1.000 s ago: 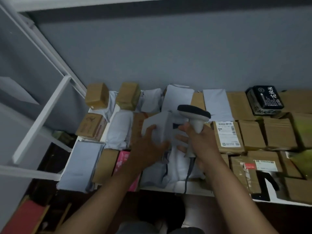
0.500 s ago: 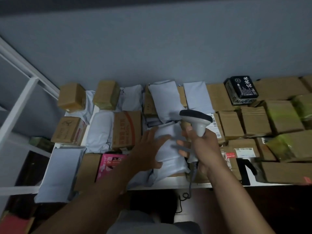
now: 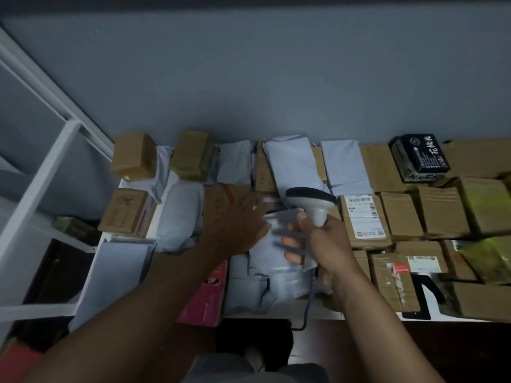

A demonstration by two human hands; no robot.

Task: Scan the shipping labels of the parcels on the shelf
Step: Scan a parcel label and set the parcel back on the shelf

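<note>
A grey mailer (image 3: 273,241) is lying at the centre of the shelf (image 3: 279,313), among other parcels, and is being handled from both sides. It is being pressed at its nine-o'clock edge by the left hand (image 3: 243,225), whose fingers are spread and fairly straight, lying flat across the bag and the carton beside it. At its three-o'clock side the scanner (image 3: 312,203) is being gripped by the right hand (image 3: 323,244), the fingers being curled round the handle; some fingertips seem also to be touching the bag, though blur is preventing certainty. The scanner head is being held over the twelve-o'clock end of the mailer, with its cable trailing down towards six o'clock. No label is being shown on the mailer's upper face, so the step in hand is judged to be the turning or smoothing of this bag so that its label may be exposed. The next move is likely calling for the label to be brought face-up and flattened, and for the scanner window to be aimed squarely at the barcode. At three o'clock of the scanner a labelled box (image 3: 365,219) is lying with its label already facing up. Further out, brown cartons are being kept in rows towards three o'clock, a black pack (image 3: 420,157) is sitting at about two o'clock, and a pink box (image 3: 206,297) is resting at seven o'clock.
</note>
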